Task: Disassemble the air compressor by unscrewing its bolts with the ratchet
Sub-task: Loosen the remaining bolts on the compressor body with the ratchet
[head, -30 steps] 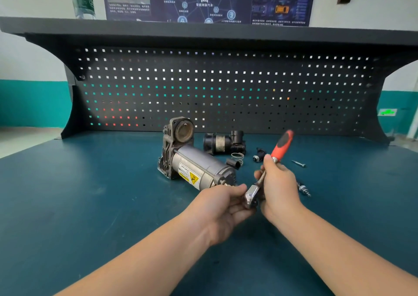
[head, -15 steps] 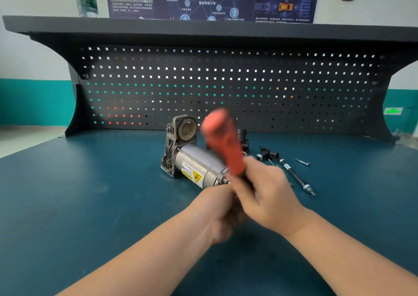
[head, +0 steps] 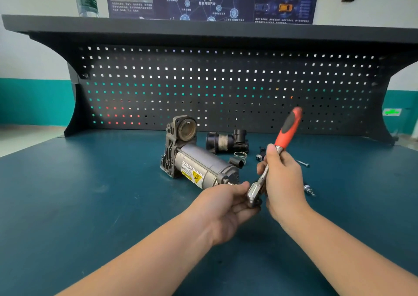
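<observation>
The air compressor (head: pixel 199 160) is lying on its side at the centre of the frame on the blue surface (head: pixel 79 194), its cast head pointing to the upper left. It is judged to be heavy and rigid, the smooth motor can likely slippery, so the ribbed casting is being reckoned the better hold. The ratchet (head: pixel 274 160) is being gripped at its metal shank by the right hand (head: pixel 282 182), while its head is being pinched by the left hand (head: pixel 226 205), just beside the compressor's near end. A removed black part (head: pixel 226 141) is lying behind.
</observation>
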